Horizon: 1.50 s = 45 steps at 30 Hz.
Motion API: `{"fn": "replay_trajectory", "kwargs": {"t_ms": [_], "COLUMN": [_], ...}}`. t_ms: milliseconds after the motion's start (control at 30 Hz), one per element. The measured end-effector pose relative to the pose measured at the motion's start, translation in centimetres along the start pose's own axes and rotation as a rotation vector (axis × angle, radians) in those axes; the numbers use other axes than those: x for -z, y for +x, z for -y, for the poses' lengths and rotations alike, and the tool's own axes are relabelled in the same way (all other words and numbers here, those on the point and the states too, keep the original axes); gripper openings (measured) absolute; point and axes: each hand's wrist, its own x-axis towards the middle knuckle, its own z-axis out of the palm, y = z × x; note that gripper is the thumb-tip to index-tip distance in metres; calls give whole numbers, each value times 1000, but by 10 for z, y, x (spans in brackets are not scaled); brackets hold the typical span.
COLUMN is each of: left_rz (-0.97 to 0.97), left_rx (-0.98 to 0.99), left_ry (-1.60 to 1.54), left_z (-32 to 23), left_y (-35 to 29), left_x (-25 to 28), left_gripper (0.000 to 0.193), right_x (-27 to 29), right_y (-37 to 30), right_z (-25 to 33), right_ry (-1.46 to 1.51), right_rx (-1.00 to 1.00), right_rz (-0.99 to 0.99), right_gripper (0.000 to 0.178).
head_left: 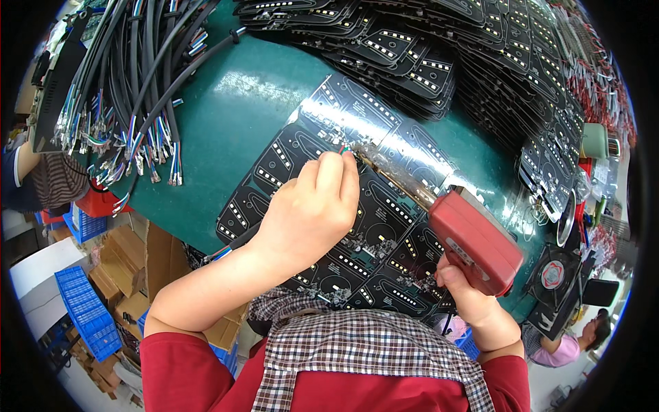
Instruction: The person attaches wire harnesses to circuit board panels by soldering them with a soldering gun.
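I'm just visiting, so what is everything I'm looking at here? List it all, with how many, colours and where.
Soldering gun: one, red, right hand
Coloured wires: a few, red and green visible, left fingertips
Circuit boards: several, black, below the hands
Piled circuit boards: many, black, top right
Table: one, green, centre
Cables: many, dark with coloured ends, top left
Thin wires: many, red and white, right edge
Fan: one, black, right
Crates: at least two, blue, lower left
Cardboard boxes: several, brown, lower left
Other people: two, partly seen, side edges
Apron: one, checked, bottom
Left hand: one, bare, centre
Right hand: one, bare, right of centre
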Motion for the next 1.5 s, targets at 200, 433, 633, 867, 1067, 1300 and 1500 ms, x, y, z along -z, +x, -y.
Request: {"fn": "replay_trajectory", "kwargs": {"t_ms": [200, 433, 633, 867, 1067, 1300, 1500], "left_rz": [26, 0, -25, -32, -6, -36, 137], "left_rx": [-7, -22, 76, -17, -6, -25, 94], "left_ry": [86, 65, -153, -36, -49, -49, -112], "left_z": [-5, -1, -3, -4, -5, -1, -7], "left_y": [2, 0, -4, 0, 1, 0, 3], "left_x": [1, -1, -5, -4, -3, -10, -3], "left_gripper": [25, 25, 42, 28, 29, 29, 31], "right_x": [-5, -2, -7, -6, -4, -13, -11], "right_y": [-2, -10, -10, -9, -12, -16, -43], "right_z": [1, 5, -2, -4, -9, 6, -3], "right_ry": [6, 81, 159, -6, -115, 221, 183], "right_rx": [55, 61, 36, -52, 41, 118, 333], "right_rz": [0, 4, -50, -52, -42, -69, -353], "right_gripper": [59, 55, 69, 68, 62, 49, 59]}}
